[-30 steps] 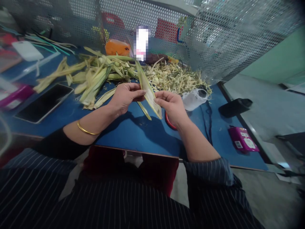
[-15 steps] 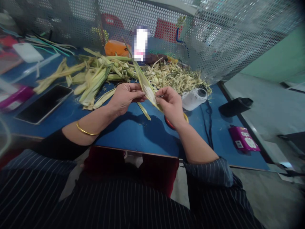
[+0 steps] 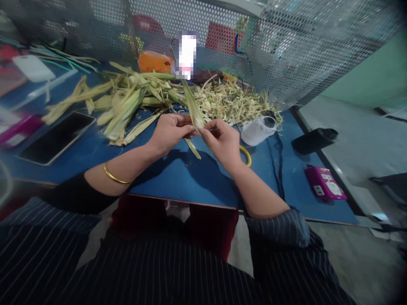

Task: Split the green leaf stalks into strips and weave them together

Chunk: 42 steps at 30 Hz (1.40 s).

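Observation:
Between my two hands stands a pale green corn husk point(image 3: 192, 106), its tip pointing up and away from me. My left hand point(image 3: 171, 131) pinches its lower left edge, fingers closed. On the other side my right hand point(image 3: 222, 140) grips the lower right edge between thumb and fingers. A narrow husk strip point(image 3: 192, 149) slants down below the left fingers. Behind my left hand lies a pile of long husks point(image 3: 127, 101); beyond my right hand spreads a heap of shredded husk scraps point(image 3: 235, 101).
A white thread cone point(image 3: 258, 130) and a yellow ring point(image 3: 246, 156) are by my right hand. At left lies a phone point(image 3: 57, 137). Farther right are a black cylinder point(image 3: 313, 141) and a purple packet point(image 3: 326, 183). A perforated metal screen point(image 3: 219, 25) stands behind.
My right hand has moved slightly left, closer to my left hand. The husk between them has narrowed, its sides drawn together, and more of the yellow ring shows.

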### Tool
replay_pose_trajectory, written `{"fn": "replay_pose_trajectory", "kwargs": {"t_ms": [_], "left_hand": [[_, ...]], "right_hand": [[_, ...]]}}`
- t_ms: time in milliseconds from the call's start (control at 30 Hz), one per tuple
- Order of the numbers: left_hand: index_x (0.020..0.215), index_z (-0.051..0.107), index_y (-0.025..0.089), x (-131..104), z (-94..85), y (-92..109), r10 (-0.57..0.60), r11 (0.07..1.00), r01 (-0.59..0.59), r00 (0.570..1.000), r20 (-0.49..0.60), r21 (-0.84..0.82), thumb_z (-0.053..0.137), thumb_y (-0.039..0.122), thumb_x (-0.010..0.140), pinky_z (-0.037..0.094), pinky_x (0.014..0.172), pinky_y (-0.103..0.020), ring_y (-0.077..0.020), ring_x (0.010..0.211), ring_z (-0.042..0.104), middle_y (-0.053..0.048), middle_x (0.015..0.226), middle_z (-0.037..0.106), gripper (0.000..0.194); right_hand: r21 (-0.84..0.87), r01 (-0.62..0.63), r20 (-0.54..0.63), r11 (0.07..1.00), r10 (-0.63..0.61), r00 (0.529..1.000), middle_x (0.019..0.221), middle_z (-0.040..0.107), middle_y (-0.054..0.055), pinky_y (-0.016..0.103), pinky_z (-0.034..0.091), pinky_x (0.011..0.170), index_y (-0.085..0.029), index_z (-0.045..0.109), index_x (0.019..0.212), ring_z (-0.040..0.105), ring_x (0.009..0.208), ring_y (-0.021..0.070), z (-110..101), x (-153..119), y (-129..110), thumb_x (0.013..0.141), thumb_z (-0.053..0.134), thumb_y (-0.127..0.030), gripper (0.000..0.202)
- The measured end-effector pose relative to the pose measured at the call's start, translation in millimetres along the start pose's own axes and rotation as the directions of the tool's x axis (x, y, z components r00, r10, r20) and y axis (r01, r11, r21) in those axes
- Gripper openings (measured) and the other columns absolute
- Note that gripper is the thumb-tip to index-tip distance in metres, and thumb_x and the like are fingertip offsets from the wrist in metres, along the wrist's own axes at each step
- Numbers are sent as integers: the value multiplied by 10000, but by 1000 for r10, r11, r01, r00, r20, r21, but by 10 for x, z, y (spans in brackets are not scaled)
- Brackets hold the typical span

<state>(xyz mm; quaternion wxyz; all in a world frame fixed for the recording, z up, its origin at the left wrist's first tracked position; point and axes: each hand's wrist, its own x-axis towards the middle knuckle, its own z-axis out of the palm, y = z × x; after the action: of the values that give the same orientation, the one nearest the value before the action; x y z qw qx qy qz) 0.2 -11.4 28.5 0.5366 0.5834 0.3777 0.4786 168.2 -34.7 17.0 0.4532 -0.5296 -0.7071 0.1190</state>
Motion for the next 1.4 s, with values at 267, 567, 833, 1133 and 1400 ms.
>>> {"fn": "replay_pose_trajectory", "kwargs": {"t_ms": [267,567,833,1133,1400], "left_hand": [[727,740,162,2,-30,-24,-67,997,69,997,48,-27,689,200,664,554,759,-299,-149,691,661,-34,742,716,89],[648,704,157,19,-21,-45,-147,988,148,989,29,-52,663,182,635,555,722,-300,-131,617,621,-28,677,684,49],[629,690,142,18,-2,-35,-167,985,166,986,-5,-50,665,180,630,549,689,-298,-122,581,603,-37,662,676,45],[720,719,152,41,-11,-62,-131,991,128,988,-79,-39,631,168,646,555,644,-340,-146,565,613,-44,660,674,117],[656,657,171,91,-64,-75,-156,988,157,971,-181,-9,609,153,622,536,577,-298,-150,567,610,-34,633,661,61]], "right_hand": [[96,-58,14,994,57,998,623,545,-30,268,351,568,-212,568,728,452,564,114,-14,16,-12,795,672,-326,168],[-29,28,10,999,-27,1000,666,541,-9,289,354,622,-213,539,722,454,620,133,-28,25,-18,832,564,-244,118],[139,-52,56,989,44,997,647,503,-18,287,388,621,-221,499,719,457,611,125,-10,36,17,829,528,-232,115],[557,-342,219,757,264,939,807,655,24,293,514,689,-216,490,737,638,729,132,-45,98,23,828,567,-336,169],[477,-167,-90,863,237,967,925,639,60,313,504,667,-223,538,871,637,804,167,-84,170,143,920,443,-418,222]]}}
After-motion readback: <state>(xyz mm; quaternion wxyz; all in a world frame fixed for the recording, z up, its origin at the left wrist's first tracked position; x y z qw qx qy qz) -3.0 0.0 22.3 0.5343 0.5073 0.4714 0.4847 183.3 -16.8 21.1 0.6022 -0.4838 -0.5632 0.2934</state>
